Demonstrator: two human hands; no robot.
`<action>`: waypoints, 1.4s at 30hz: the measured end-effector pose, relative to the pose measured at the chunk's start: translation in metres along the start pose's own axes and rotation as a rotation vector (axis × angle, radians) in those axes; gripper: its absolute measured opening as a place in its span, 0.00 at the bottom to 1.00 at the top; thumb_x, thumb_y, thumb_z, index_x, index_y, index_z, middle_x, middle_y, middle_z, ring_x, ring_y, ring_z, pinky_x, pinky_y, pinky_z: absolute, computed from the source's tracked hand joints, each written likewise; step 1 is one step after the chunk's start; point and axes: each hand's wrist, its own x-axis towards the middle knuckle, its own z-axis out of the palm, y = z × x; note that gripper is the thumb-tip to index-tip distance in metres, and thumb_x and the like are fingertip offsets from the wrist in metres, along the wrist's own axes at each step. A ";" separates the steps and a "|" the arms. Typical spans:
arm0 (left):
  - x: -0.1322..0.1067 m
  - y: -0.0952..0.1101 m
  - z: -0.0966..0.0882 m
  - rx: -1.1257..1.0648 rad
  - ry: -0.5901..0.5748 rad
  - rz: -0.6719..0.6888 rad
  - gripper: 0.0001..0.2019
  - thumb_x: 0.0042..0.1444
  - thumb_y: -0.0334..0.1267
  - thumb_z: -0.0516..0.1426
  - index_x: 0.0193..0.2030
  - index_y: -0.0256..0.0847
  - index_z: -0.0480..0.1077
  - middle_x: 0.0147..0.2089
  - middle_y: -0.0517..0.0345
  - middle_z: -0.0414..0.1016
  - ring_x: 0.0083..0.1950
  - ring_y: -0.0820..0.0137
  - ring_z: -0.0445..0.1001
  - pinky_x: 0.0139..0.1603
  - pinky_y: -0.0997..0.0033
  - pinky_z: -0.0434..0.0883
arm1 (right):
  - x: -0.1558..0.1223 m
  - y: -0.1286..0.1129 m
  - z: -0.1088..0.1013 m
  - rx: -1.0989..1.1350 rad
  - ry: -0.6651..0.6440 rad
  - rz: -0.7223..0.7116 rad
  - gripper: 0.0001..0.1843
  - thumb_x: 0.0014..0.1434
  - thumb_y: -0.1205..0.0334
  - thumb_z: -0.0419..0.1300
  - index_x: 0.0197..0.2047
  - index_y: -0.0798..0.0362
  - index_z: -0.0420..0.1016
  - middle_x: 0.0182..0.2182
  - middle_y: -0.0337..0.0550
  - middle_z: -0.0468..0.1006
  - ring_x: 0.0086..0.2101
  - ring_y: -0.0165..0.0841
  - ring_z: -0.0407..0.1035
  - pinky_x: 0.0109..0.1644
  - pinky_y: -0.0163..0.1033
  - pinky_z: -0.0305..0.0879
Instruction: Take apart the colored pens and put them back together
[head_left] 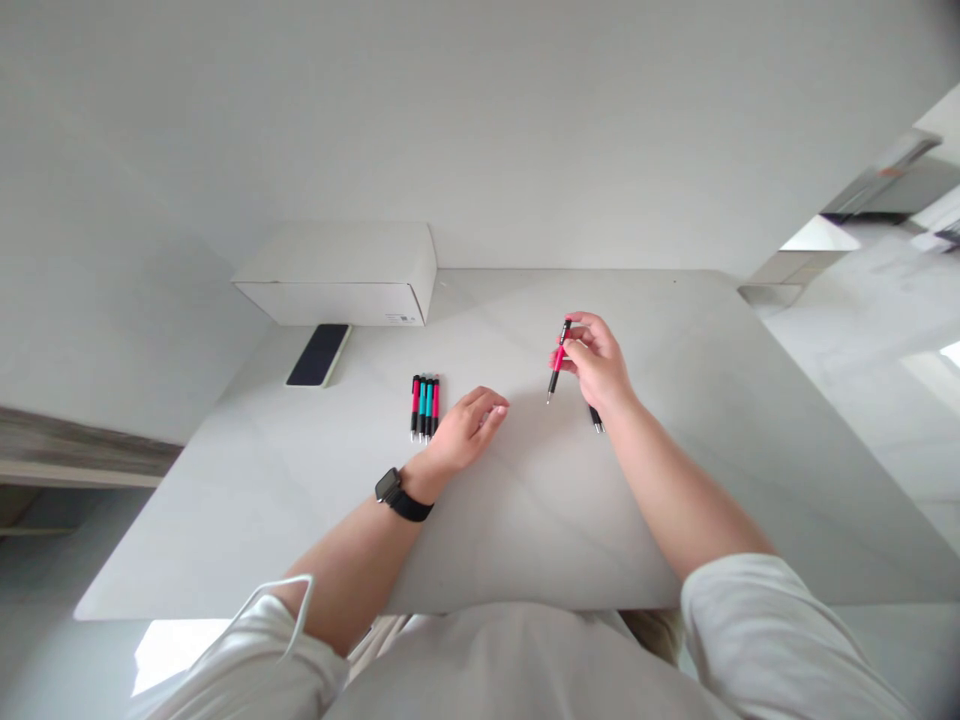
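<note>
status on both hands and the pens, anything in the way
Right hand holding a red-and-black pen. Left hand loosely open, beside the row of pens. Right wrist partly hiding other pens from view.

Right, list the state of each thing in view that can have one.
Right hand: holding the red-and-black pen.
Red-and-black pen: tilted, tip downward.
Left hand: fingers loosely curled, nothing visibly held.
Four pens: lying side by side.
Other pens: mostly hidden by the right hand.
Phone: lying flat, screen dark.
White box: looks closed.
Watch: strapped on, screen dark.
</note>
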 end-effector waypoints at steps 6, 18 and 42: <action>0.000 -0.002 0.001 0.008 -0.012 0.000 0.17 0.75 0.47 0.48 0.53 0.43 0.74 0.50 0.49 0.75 0.51 0.63 0.75 0.55 0.61 0.73 | 0.013 -0.012 -0.023 -0.027 0.051 -0.093 0.23 0.57 0.57 0.64 0.56 0.39 0.69 0.40 0.34 0.74 0.31 0.29 0.75 0.38 0.40 0.79; 0.000 -0.004 0.002 0.036 -0.023 0.001 0.17 0.74 0.48 0.48 0.52 0.43 0.74 0.49 0.49 0.76 0.47 0.65 0.76 0.49 0.63 0.74 | 0.034 -0.053 -0.125 -0.419 0.263 -0.112 0.28 0.58 0.60 0.63 0.62 0.43 0.65 0.41 0.41 0.76 0.32 0.33 0.76 0.36 0.42 0.76; 0.001 -0.009 0.002 0.058 -0.053 0.000 0.11 0.70 0.42 0.54 0.51 0.44 0.75 0.51 0.49 0.75 0.46 0.65 0.78 0.48 0.64 0.77 | 0.041 0.030 -0.132 -0.891 -0.141 0.702 0.13 0.48 0.74 0.72 0.37 0.55 0.77 0.22 0.41 0.79 0.25 0.37 0.78 0.31 0.40 0.80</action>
